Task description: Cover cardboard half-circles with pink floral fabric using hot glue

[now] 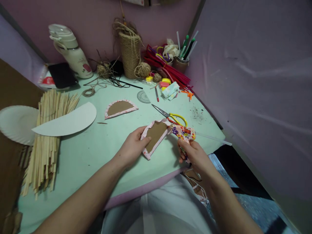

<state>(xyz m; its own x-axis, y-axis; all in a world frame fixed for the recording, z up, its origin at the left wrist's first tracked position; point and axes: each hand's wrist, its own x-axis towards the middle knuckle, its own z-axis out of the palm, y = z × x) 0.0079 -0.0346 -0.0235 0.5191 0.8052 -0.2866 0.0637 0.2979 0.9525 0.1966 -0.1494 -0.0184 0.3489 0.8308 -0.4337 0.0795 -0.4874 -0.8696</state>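
My left hand [133, 145] grips a half-round cardboard piece [156, 135] by its left side, thumb on top. Pale pink fabric with red spots is folded over the edge of the piece. A flower-patterned glue gun [182, 132] is in my right hand [191, 151], its nozzle at the piece's upper right corner and a clear glue stick out of its back. Just behind the gun lie scissors [168, 114] with yellow and red handles. A second fabric-edged half-round piece [120, 108] rests flat on the table, farther back and left.
On the table [90, 169], wooden sticks [48, 146] lie at left under a white card shape [70, 122]. A bottle [75, 55], twine spool [129, 53], red pipe cleaners [168, 66] and a cup of sticks [180, 64] line the back. A protractor [143, 97] lies mid-table.
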